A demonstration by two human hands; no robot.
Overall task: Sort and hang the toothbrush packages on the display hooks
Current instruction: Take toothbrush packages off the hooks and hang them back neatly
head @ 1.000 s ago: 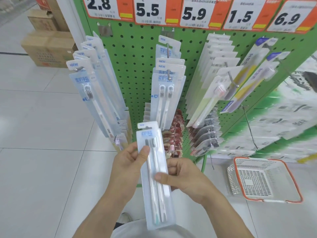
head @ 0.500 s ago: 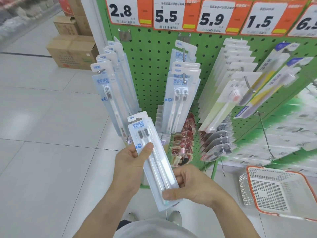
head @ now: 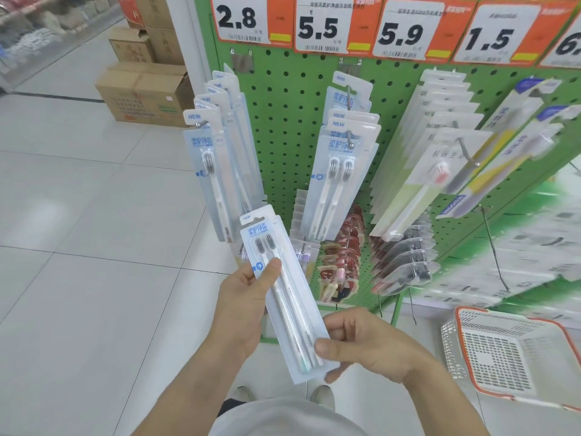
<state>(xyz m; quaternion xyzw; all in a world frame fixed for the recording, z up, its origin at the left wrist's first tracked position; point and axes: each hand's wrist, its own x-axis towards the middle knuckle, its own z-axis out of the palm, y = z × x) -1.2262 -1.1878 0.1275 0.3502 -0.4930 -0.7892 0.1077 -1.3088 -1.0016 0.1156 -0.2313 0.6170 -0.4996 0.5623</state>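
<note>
Two hands on one twin-brush toothbrush package (head: 284,294), left hand (head: 243,305) gripping its upper half with thumb across the front, right hand (head: 366,344) pinching its lower end, two brushes inside, five price tags above, one white basket (head: 503,354) right of the grip, green pegboard (head: 283,121) beyond.

Both hands hold one twin toothbrush package (head: 284,291), tilted, top toward the pegboard (head: 283,121). Left hand (head: 243,305) grips its upper left edge, thumb across the front; right hand (head: 361,344) pinches the lower right corner. Matching packages hang on the left hook (head: 201,123) and the middle hook (head: 349,141). Price tags (head: 323,25) run along the top. White basket (head: 509,354) with orange rim on the floor, right. Cardboard boxes (head: 144,96) far left.
</note>
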